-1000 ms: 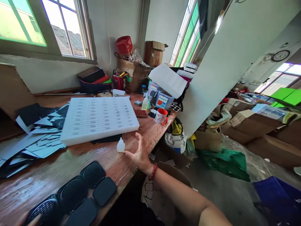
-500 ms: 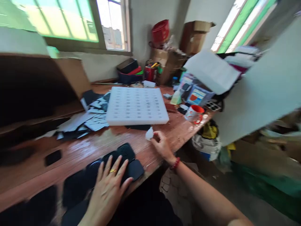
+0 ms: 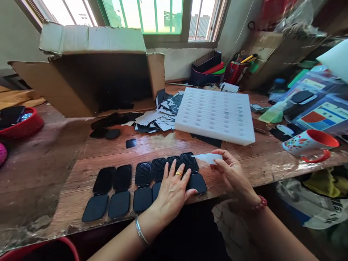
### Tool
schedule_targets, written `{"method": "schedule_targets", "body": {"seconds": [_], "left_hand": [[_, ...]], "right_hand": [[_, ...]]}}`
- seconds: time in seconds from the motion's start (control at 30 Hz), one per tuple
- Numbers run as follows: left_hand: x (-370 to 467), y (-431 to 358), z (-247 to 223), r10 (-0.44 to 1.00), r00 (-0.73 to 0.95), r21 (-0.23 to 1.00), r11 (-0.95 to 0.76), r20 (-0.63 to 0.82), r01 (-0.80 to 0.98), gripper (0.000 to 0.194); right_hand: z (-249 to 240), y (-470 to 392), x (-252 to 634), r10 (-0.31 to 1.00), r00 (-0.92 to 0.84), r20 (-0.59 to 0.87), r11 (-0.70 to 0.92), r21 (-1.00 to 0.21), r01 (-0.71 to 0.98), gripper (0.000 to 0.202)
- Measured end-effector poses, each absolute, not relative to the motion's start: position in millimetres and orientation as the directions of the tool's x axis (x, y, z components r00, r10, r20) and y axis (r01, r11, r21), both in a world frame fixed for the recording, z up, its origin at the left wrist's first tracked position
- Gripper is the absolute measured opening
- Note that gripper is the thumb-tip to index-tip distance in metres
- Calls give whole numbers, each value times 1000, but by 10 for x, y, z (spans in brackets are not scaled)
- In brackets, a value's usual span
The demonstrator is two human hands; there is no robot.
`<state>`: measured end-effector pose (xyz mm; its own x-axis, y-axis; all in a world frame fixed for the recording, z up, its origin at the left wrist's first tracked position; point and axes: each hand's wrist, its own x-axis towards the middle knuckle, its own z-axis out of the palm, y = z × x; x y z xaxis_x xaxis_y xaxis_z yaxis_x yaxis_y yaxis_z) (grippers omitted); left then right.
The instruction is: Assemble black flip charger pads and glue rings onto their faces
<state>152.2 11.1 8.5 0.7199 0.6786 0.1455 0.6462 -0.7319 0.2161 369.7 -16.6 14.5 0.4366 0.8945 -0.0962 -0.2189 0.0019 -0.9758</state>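
Observation:
Several black hinged square cases (image 3: 143, 174) lie opened in a row along the front of the wooden table (image 3: 233, 188). Some upper halves show a round ridged pattern. My left hand (image 3: 174, 185) rests flat over the cases toward the right of the row, fingers spread, hiding parts of them. Between the fingers of my right hand (image 3: 231, 168) is a small white squeeze bottle (image 3: 209, 158) with a thin nozzle. Its tip points left, at the upper half of the rightmost case (image 3: 189, 162); whether it touches, I cannot tell.
Behind the row sits a white foam tray (image 3: 214, 112) with rows of slots. Cut scraps (image 3: 160, 116) pile beside it, before a large cardboard box (image 3: 103, 79). An orange-and-white mug (image 3: 307, 143) stands at right. A red basin (image 3: 24, 123) is far left.
My view has swung left, bringing the whole row of cases into sight. My right hand has brought the white bottle to the rightmost case. My left hand stays on the cases.

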Motion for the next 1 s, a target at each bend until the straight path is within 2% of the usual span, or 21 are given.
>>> {"method": "schedule_targets", "body": {"seconds": [0.17,0.5,0.87,1.0], "left_hand": [[1569,102,109,679,722,253,-728,133,637,62],[1575,67,101,657,746,229,-747,109,625,60],[1582,72,111,657,745,230,-748,117,623,60],[1583,69,121,656,745,225,-749,122,623,60]], "right_hand": [[140,-4,3660,856,491,-162,-25,-962,-273,47],[71,303,3648,829,559,27,54,-998,-32,45],[158,425,3574,885,431,174,62,-963,262,37],[195,458,3520,906,384,177,67,-957,281,41]]}}
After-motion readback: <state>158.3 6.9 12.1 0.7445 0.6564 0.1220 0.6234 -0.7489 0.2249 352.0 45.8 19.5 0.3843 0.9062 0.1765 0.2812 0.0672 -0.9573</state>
